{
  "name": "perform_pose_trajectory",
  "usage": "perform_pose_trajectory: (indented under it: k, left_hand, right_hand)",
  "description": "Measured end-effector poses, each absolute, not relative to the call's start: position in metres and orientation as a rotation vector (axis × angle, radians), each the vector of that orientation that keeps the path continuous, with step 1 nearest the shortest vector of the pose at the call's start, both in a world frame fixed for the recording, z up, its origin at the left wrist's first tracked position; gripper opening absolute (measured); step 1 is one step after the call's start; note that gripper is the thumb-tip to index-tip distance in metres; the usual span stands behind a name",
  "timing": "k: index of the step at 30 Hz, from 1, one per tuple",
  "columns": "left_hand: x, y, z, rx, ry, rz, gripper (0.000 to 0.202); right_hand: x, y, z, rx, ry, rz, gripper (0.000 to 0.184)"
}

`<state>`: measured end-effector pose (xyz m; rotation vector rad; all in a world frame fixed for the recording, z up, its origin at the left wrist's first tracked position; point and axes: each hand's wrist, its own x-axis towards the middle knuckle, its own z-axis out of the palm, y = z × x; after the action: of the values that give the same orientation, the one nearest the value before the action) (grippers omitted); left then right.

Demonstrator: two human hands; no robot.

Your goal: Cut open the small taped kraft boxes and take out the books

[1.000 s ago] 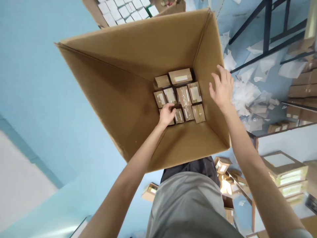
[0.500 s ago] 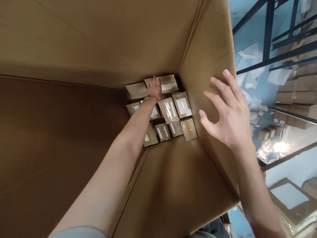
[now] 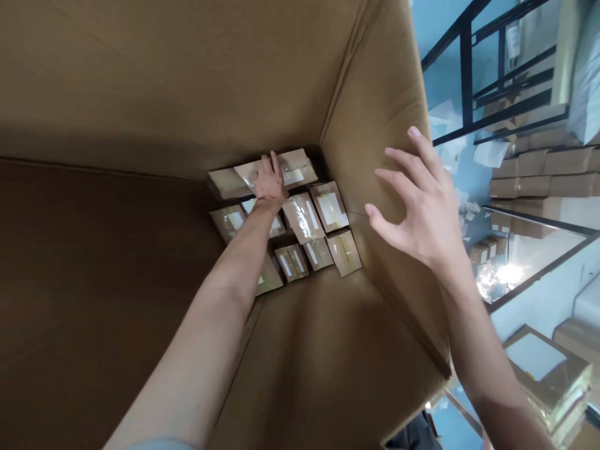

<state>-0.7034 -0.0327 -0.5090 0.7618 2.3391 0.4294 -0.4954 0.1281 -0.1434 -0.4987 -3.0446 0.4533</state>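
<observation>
Deep inside a large cardboard carton [image 3: 281,400], several small taped boxes with white labels are packed together at the bottom. My left hand [image 3: 270,182] reaches down to them, its fingers stretched out over a long box [image 3: 297,164] in the back row and seemingly touching its top. Just below that hand are a shiny taped box [image 3: 304,217] and a labelled box [image 3: 330,206]; my left forearm partly covers others. My right hand [image 3: 422,212] hovers by the carton's right wall [image 3: 379,125], fingers spread, holding nothing.
The carton's high walls surround the small boxes. Outside on the right are a dark metal frame [image 3: 466,75], stacked brown boxes [image 3: 544,186] and paper scraps on a blue floor. A taped box with a white label [image 3: 537,356] stands at the lower right.
The view has shifted, so the small boxes appear farther left and slightly lower. My left hand stays over the long box, and my right hand remains spread by the wall.
</observation>
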Motion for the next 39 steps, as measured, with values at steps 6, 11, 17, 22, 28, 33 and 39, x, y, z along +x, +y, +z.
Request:
perform_pose_trajectory:
  k: [6, 11, 17, 22, 28, 33, 39]
  left_hand:
    - [-0.666, -0.098, -0.328, 0.79, 2.371, 0.713, 0.129]
    - [-0.607, -0.151, -0.161, 0.978, 2.291, 0.726, 0.123]
    - [-0.543, -0.205, -0.005, 1.482, 2.046, 0.513, 0.106]
    - [-0.474, -0.186, 0.069, 1.874, 1.794, 0.432, 0.098]
    - [-0.342, -0.119, 0.1, 2.039, 1.518, 0.657, 0.086]
    - [-0.242, -0.096, 0.067, 1.858, 1.402, 0.71, 0.07]
    - [-0.143, -0.035, 0.002, 1.465, 1.4, 0.565, 0.067]
  right_hand:
    - [-0.492, 0.126, -0.152, -0.605, -2.96, 0.747, 0.061]
    - [-0.463, 0.057, -0.106, -0.546, -3.039, 0.941, 0.105]
    - [-0.352, -0.043, 0.001, -0.451, -3.096, 0.785, 0.126]
    - [-0.225, -0.087, 0.075, -0.86, -2.959, 0.643, 0.112]
    - [-0.046, -0.141, 0.108, -1.704, -2.176, 0.434, 0.11]
    - [0.094, -0.187, 0.102, -2.144, -1.301, 0.004, 0.1]
    - [0.261, -0.187, 0.071, -2.396, -0.742, -0.334, 0.092]
